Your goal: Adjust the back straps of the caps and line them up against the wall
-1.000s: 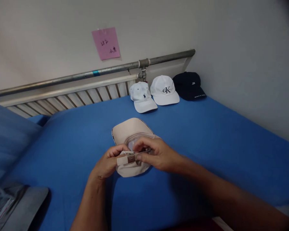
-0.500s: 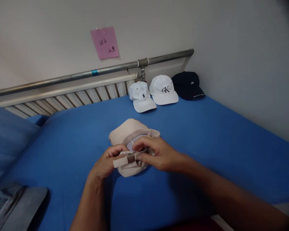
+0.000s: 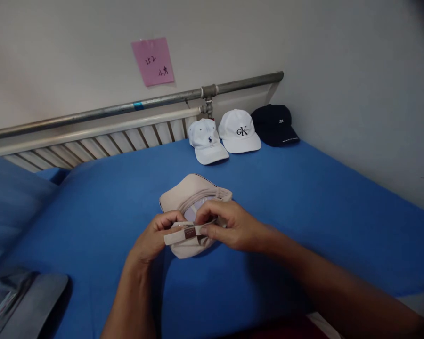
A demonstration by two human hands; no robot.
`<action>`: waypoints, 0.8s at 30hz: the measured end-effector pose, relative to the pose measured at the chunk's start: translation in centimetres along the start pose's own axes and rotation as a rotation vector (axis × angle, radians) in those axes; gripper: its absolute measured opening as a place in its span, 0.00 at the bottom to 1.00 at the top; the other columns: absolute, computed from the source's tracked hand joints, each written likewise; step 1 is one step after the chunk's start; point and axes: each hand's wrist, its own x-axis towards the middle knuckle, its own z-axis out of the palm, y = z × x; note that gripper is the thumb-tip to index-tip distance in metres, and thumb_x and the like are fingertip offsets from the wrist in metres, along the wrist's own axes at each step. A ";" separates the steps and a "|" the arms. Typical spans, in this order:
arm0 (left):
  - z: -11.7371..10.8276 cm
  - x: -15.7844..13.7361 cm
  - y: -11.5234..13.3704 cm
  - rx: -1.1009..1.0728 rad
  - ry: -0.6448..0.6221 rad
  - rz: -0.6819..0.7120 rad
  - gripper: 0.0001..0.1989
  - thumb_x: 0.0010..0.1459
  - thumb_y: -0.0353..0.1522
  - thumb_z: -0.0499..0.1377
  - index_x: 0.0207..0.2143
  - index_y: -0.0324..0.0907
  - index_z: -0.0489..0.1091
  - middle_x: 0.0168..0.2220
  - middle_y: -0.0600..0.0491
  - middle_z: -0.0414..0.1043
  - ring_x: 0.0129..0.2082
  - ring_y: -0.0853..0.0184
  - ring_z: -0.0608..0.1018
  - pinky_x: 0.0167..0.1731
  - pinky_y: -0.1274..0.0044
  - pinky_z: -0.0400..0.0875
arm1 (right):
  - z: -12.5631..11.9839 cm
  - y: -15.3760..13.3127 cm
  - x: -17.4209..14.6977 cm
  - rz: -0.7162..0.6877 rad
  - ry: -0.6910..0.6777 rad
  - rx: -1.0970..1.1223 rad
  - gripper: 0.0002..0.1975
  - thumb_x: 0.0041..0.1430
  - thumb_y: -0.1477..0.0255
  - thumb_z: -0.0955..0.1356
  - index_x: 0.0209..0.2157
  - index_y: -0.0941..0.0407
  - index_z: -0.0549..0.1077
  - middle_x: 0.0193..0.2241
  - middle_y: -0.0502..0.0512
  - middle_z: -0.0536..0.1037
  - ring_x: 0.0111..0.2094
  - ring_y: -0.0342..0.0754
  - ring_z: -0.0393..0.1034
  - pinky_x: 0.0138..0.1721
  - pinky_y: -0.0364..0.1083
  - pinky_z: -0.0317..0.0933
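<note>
Two pinches going: left hand on an upturned beige cloth cap just under the grip, right hand on its flat beige fabric strap. Fingers half-hide it, but slack right fingertips could probably lose the strap.

Upper left of the frame, I read 252 handwritten on a pink sheet, two characters below it. Upper centre-right, the larger white cap says CK; the smaller white cap beside it wears a dark rider-like emblem. White lettering on the black cap, and the brown patch on the cream cap mid-frame, are too small to read
</note>
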 end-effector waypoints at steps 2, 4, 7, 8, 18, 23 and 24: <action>0.1 0.0 0.0 -0.001 -0.004 0.003 0.16 0.48 0.42 0.64 0.23 0.37 0.70 0.20 0.56 0.66 0.19 0.74 0.65 0.21 0.81 0.57 | 0.0 0.1 0.0 -0.001 0.002 0.014 0.04 0.53 0.79 0.67 0.31 0.57 0.69 0.28 0.48 0.72 0.32 0.41 0.67 0.35 0.41 0.62; 0.2 0.0 0.1 -0.002 -0.012 -0.001 0.16 0.48 0.42 0.64 0.22 0.37 0.69 0.19 0.56 0.66 0.19 0.75 0.64 0.21 0.81 0.57 | 0.1 0.1 0.1 0.002 0.011 0.017 0.05 0.53 0.80 0.66 0.30 0.57 0.69 0.28 0.48 0.72 0.31 0.40 0.67 0.34 0.41 0.61; 0.3 0.0 0.0 -0.004 -0.022 -0.004 0.17 0.49 0.42 0.64 0.22 0.37 0.69 0.19 0.56 0.66 0.19 0.74 0.63 0.21 0.81 0.56 | 0.4 0.0 0.1 0.026 0.014 0.017 0.05 0.52 0.81 0.66 0.29 0.57 0.69 0.27 0.47 0.72 0.30 0.40 0.66 0.33 0.40 0.61; 0.3 0.0 0.0 -0.007 -0.019 -0.001 0.17 0.49 0.42 0.64 0.22 0.37 0.69 0.19 0.56 0.66 0.19 0.74 0.64 0.21 0.81 0.56 | 0.4 -0.1 0.1 0.035 0.019 0.022 0.05 0.52 0.81 0.66 0.29 0.57 0.68 0.27 0.47 0.72 0.30 0.40 0.66 0.33 0.40 0.61; -0.3 -0.5 1.0 -0.149 0.016 0.034 0.16 0.53 0.42 0.61 0.35 0.37 0.77 0.29 0.48 0.75 0.28 0.66 0.73 0.29 0.77 0.65 | 0.3 0.0 0.3 0.117 0.081 0.058 0.06 0.49 0.82 0.66 0.27 0.57 0.68 0.25 0.46 0.71 0.28 0.40 0.65 0.31 0.40 0.58; -0.5 -0.4 1.1 -0.200 -0.051 0.082 0.19 0.56 0.45 0.56 0.36 0.37 0.74 0.28 0.48 0.73 0.28 0.66 0.73 0.30 0.77 0.65 | 0.5 0.1 0.5 0.146 0.100 0.065 0.05 0.48 0.80 0.65 0.25 0.57 0.68 0.23 0.45 0.69 0.26 0.39 0.63 0.28 0.40 0.57; -0.6 -0.4 1.1 -0.174 -0.080 0.098 0.20 0.55 0.46 0.56 0.37 0.37 0.73 0.29 0.49 0.73 0.28 0.66 0.73 0.30 0.76 0.64 | 0.6 0.1 0.5 0.151 0.102 0.071 0.04 0.48 0.80 0.66 0.25 0.57 0.68 0.23 0.45 0.69 0.26 0.39 0.62 0.28 0.40 0.56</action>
